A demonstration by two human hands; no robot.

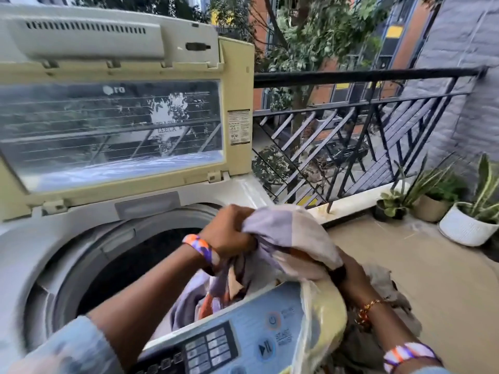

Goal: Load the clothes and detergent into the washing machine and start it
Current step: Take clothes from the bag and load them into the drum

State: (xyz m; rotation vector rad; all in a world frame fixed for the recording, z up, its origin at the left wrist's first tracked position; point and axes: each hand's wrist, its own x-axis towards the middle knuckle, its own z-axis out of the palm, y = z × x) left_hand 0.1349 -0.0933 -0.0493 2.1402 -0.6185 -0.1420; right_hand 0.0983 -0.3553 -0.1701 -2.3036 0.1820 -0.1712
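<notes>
A top-loading washing machine (32,255) stands open at the left, its yellowed lid (237,85) raised upright. Its dark drum (135,255) gapes below. My left hand (229,233) grips a bunched lilac and beige cloth (291,238) above the drum's right rim. My right hand (348,268) is mostly hidden under the same cloth and appears to hold it from below. Part of the cloth hangs down into the drum (199,298). More brownish clothes (383,282) lie behind my right wrist. No detergent is in view.
The control panel (237,338) with power and start buttons runs along the machine's near edge. A black balcony railing (351,136) stands to the right. Potted plants (469,225) sit on the tiled floor (432,265) by the grey wall.
</notes>
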